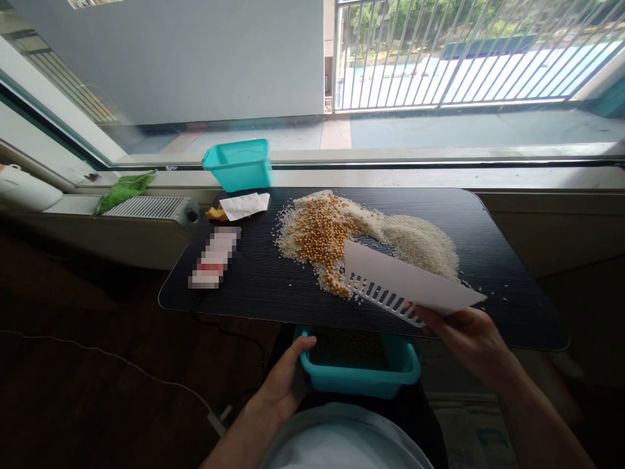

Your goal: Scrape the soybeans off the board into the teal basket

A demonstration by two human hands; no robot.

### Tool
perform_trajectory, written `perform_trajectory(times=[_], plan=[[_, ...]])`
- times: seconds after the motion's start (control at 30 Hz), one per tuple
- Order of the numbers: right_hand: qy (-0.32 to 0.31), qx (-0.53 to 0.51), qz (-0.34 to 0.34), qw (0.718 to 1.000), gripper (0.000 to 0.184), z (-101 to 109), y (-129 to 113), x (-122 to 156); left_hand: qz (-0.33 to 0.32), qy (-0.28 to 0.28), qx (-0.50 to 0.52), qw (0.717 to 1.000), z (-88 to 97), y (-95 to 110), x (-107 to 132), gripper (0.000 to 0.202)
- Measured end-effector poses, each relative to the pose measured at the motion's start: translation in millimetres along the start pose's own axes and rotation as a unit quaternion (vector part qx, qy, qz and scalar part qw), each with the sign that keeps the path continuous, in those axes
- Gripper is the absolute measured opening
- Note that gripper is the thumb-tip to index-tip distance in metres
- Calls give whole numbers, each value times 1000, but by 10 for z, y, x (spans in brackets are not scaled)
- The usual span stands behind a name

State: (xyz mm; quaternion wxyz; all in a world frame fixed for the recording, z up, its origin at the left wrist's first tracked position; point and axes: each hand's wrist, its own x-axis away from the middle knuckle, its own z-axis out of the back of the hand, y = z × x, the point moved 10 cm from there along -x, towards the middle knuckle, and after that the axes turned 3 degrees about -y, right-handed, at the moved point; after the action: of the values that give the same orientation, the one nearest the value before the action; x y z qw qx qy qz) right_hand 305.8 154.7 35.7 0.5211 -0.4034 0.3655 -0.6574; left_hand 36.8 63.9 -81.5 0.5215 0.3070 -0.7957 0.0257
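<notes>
My right hand is closed on a white slotted scoop, whose slotted edge rests on the black table beside a pile of yellow soybeans mixed with white rice. My left hand grips the left rim of a teal tub held below the table's near edge. Beans lie inside the tub.
A second teal tub stands on the sill at the back. White paper and a blurred package lie on the table's left. A green cloth rests on the radiator. A cable crosses the floor.
</notes>
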Motion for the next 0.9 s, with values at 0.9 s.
perform_trajectory(times=[0.9], plan=[[-7,-37,-1,999,44,-88,-83,168,-19,-36,-7,999,-40,45,33,46]])
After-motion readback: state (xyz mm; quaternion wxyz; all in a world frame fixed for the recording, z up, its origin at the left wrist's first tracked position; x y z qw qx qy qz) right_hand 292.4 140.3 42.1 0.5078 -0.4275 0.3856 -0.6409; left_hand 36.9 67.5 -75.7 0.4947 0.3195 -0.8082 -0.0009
